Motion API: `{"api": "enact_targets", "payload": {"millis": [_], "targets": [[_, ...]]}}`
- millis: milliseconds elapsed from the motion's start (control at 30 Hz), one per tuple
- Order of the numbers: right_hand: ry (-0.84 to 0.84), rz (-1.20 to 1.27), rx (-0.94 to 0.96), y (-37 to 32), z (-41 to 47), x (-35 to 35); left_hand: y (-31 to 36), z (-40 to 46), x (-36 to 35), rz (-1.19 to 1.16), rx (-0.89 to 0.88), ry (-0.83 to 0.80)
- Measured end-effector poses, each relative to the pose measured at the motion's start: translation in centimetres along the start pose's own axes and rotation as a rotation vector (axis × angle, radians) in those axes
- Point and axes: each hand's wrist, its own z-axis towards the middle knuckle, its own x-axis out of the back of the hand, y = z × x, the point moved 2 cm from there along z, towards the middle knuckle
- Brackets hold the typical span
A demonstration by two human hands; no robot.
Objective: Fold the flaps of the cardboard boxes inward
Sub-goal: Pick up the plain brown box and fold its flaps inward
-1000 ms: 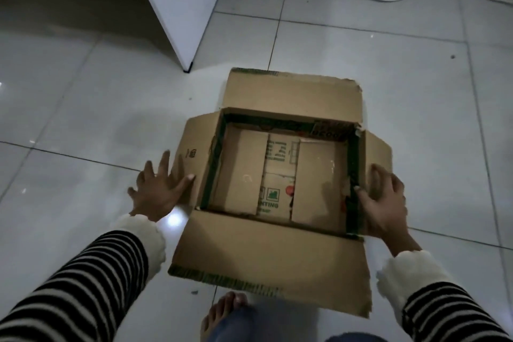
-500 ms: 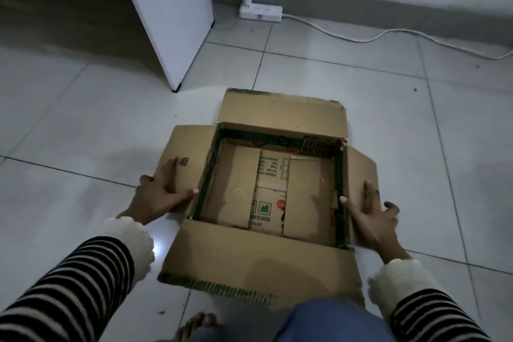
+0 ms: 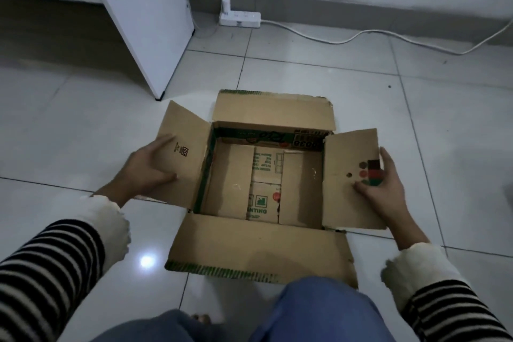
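Observation:
An open brown cardboard box sits on the tiled floor in front of me, empty inside. Its far flap and near flap lie spread outward. The left side flap is raised and tilted, with my left hand gripping its outer edge, thumb on top. The right side flap stands lifted too, and my right hand holds its outer edge, thumb on the printed face.
A white cabinet panel stands at the back left. A white power strip with a cable lies along the wall. My knees in blue trousers are just behind the near flap.
Both side flaps, lying flat outward before, have been lifted up by my hands. The camera has tilted up, showing more of the wall.

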Motion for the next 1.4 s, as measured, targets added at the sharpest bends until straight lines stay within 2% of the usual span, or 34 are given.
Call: {"api": "enact_targets", "payload": {"millis": [100, 233, 400, 567, 767, 967, 1133, 1200, 1400], "targets": [[-0.054, 0.048, 0.012, -1.5, 0.0, -0.7, 1.0, 0.2, 0.0, -0.043, -0.003, -0.011], [-0.051, 0.022, 0.015, -5.2, -1.4, 0.3, 3.6, -1.4, 2.0, 0.030, 0.014, 0.032], [-0.045, -0.015, -0.023, -12.0, -4.5, 6.1, 10.3, -4.6, 7.9, 0.145, 0.040, 0.002], [0.017, -0.028, -0.106, -18.5, -10.2, 16.0, 20.9, -8.3, 14.2, 0.171, -0.033, -0.073], [0.221, 0.002, -0.264, -23.5, -22.3, 32.9, 36.0, -15.7, 17.2, 0.152, -0.143, -0.238], [0.466, -0.033, -0.463, -26.2, -35.8, 47.0, 50.0, -24.0, 15.0, 0.037, -0.311, -0.443], [0.673, -0.064, -0.562, -25.3, -44.5, 55.4, 59.5, -30.2, 11.2, 0.022, -0.493, -0.566], [0.738, -0.058, -0.573, -24.2, -47.3, 58.5, 62.6, -32.6, 9.4, 0.030, -0.562, -0.586], [0.813, -0.080, -0.577, -20.0, -51.4, 66.5, 68.7, -39.3, 3.0, -0.010, -0.626, -0.604]]}}
